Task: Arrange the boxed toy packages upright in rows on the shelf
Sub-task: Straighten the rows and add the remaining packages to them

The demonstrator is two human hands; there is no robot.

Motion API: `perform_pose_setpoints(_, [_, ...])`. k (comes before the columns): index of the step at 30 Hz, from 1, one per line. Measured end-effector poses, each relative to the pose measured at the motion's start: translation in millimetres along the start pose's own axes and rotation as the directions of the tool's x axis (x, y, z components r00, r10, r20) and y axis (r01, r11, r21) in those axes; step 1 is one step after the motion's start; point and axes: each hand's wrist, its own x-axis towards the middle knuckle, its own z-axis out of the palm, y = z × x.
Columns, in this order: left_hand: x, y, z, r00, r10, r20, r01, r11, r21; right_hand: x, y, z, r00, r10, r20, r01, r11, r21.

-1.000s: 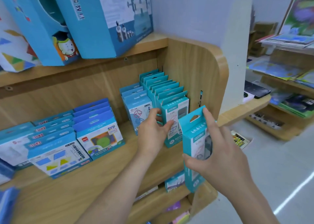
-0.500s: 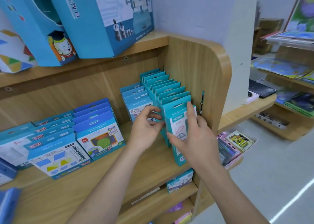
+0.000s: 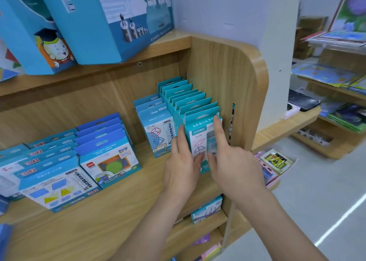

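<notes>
Change: the teal box (image 3: 200, 140), held off the shelf's (image 3: 118, 211) front edge a second ago, now stands upright at the shelf's right end, heading the teal row (image 3: 184, 96).
Meaning: placed, I judge; only squaring remains.
Left hand (image 3: 182, 167): straight fingers flat against its left side.
Right hand (image 3: 233, 167): straight fingers pressing its face.
Count: teal row about nine; pale-blue row (image 3: 156, 126) three.

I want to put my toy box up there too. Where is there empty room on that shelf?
Free: the wide front strip of the shelf board, before the dark-blue boxes, and the bare gap between those and the light-blue boxes. Crowded: the right corner, the teal row packed beside the side panel, with the left hand and right hand on its front box.
</notes>
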Motion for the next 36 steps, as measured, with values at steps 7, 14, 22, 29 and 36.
perform_pose_setpoints(7, [6, 15, 16, 0.994, -0.105, 0.029, 0.097, 0.973, 0.211, 5, 5, 12, 0.946, -0.144, -0.292, 0.157, 0.987, 0.023])
perform_pose_setpoints(14, [14, -1, 42, 0.988, -0.13, 0.077, 0.133, 0.99, -0.038, 25, 2, 13, 0.927, -0.312, -0.209, 0.303, 0.95, -0.077])
perform_pose_setpoints(22, [16, -9, 22, 0.991, -0.066, 0.117, 0.108, 0.908, -0.405, 41, 0, 7, 0.932, -0.333, -0.143, 0.318, 0.941, -0.116])
perform_pose_setpoints(29, [33, 0, 32, 0.991, -0.112, 0.073, 0.134, 0.861, -0.491, 40, 2, 9, 0.934, -0.328, -0.139, 0.307, 0.94, -0.149])
perform_pose_setpoints(36, [36, -13, 10, 0.971, -0.05, 0.235, 0.155, 0.878, -0.453, 29, 0, 6, 0.917, -0.328, -0.227, 0.344, 0.939, 0.029])
